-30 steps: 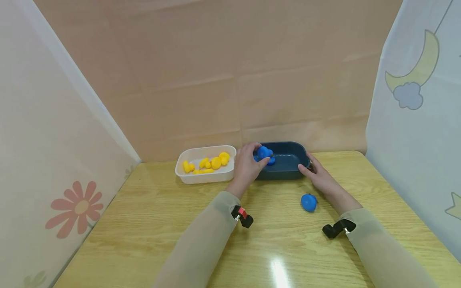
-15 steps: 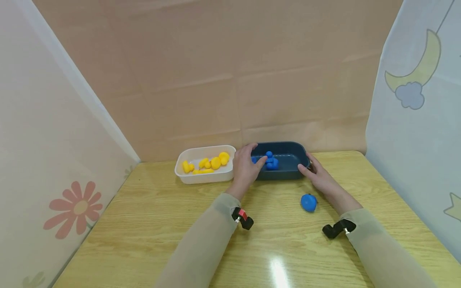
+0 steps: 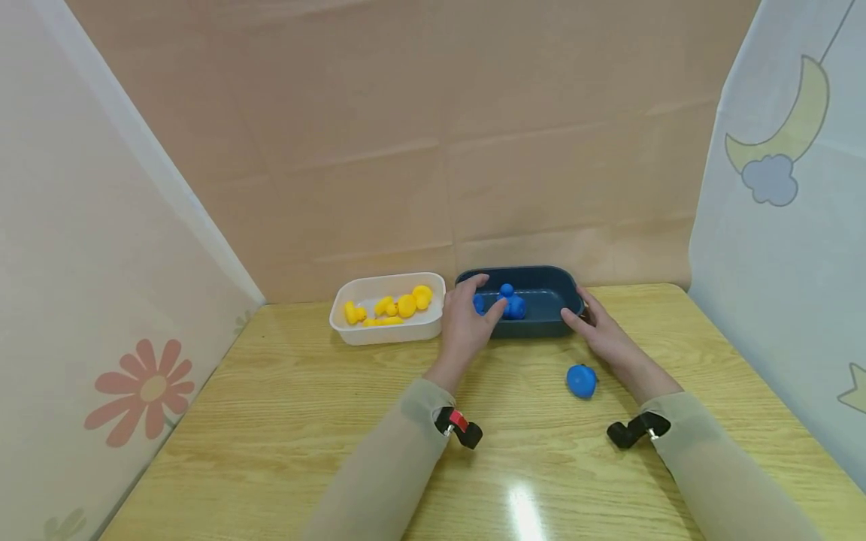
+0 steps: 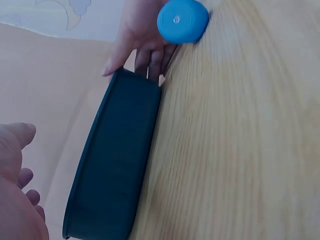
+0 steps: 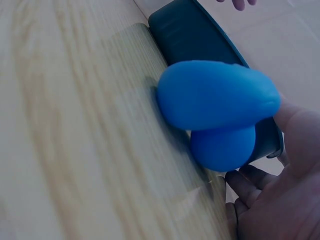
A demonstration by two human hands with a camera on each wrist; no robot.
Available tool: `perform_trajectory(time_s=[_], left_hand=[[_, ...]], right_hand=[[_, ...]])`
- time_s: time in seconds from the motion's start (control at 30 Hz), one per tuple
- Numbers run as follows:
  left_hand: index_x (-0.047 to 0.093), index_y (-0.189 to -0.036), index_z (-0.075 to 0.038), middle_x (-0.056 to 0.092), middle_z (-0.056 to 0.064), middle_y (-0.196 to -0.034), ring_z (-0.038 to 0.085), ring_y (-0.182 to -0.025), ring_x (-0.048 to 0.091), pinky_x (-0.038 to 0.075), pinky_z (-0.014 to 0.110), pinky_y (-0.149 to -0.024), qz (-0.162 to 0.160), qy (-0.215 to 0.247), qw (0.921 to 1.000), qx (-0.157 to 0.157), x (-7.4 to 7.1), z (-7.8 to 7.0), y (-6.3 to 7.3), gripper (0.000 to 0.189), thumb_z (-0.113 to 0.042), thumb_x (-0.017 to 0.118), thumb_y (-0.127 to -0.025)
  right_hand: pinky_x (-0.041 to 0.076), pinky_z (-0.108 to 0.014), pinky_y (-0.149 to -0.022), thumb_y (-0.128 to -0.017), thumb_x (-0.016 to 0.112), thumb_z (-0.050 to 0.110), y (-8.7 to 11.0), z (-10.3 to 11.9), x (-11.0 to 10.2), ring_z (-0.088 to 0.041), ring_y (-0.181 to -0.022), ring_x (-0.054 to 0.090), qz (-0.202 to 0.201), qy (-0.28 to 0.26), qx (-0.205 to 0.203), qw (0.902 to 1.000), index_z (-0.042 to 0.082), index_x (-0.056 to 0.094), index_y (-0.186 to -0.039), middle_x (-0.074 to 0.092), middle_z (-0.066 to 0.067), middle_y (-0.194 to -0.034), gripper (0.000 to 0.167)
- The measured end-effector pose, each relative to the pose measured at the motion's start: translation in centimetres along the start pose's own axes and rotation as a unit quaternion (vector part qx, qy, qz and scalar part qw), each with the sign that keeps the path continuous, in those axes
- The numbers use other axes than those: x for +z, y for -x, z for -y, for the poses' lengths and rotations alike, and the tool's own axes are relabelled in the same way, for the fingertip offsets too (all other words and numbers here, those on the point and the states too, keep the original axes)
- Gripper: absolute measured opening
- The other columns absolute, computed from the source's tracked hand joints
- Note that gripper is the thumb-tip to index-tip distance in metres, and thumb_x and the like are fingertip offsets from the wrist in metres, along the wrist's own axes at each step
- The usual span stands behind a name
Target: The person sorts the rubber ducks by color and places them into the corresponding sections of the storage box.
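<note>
My left hand hovers over the left end of the dark blue tray, thumb and fingers spread with nothing between them. Below it, several blue duck-like toys lie in the tray, partly hidden by the hand. My right hand holds the tray's right end, its thumb near the rim and fingers around the outer wall. In front of the tray, a blue duck-like toy lies on its side on the table; the right wrist view shows its rounded body and smaller head.
A white tray with several yellow duck-like toys stands left of the dark one. Both trays rest at the back of the wooden table, before a beige cloth. Patterned sheets hang on both sides.
My left hand let go of a blue duck-like toy, which dropped into the dark tray among the others; the fingers then spread. My right hand stayed at the tray's end.
</note>
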State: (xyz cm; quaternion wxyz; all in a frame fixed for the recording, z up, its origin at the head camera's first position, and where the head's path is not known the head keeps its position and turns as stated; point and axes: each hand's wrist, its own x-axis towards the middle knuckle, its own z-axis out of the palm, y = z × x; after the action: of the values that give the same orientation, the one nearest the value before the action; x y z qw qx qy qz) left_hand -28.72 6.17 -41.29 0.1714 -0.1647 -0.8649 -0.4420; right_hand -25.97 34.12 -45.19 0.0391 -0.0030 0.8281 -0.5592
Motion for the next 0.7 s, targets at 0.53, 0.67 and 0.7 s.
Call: perform_trajectory(time_s=[0.53,0.67,0.7], left_hand=[[0.066,-0.149,-0.010,0.069,0.004,-0.146,0.027,-0.130,0.057,0.053,0.039,-0.104,0.013,0.043,0.9984,0.033,0.4,-0.8,3.0,0.054,-0.031,0.084,-0.102],[0.066,-0.149,-0.009,0.070,0.005,-0.143,0.028,-0.131,0.057,0.053,0.040,-0.108,0.029,0.045,0.9973,0.050,0.8,-1.2,3.7,0.056,-0.032,0.085,-0.102],[0.065,-0.150,-0.009,0.070,0.005,-0.144,0.028,-0.132,0.057,0.052,0.041,-0.109,0.035,0.045,0.9970,0.053,0.9,-1.4,3.9,0.057,-0.032,0.085,-0.102]], right_hand=[[0.003,-0.075,-0.129,-0.111,0.057,0.062,0.2,0.2,-0.4,-0.053,-0.166,-0.007,-0.001,0.006,0.002,1.0000,0.030,-0.011,-0.177,-0.013,-0.025,-0.181,0.100],[0.004,-0.075,-0.129,-0.111,0.056,0.062,0.4,0.2,-0.6,-0.054,-0.165,-0.006,-0.002,0.006,0.004,1.0000,0.030,-0.012,-0.177,-0.013,-0.026,-0.181,0.101],[0.004,-0.075,-0.129,-0.111,0.056,0.062,0.4,0.2,-0.6,-0.054,-0.165,-0.006,-0.002,0.006,0.004,1.0000,0.030,-0.013,-0.177,-0.013,-0.027,-0.181,0.100]])
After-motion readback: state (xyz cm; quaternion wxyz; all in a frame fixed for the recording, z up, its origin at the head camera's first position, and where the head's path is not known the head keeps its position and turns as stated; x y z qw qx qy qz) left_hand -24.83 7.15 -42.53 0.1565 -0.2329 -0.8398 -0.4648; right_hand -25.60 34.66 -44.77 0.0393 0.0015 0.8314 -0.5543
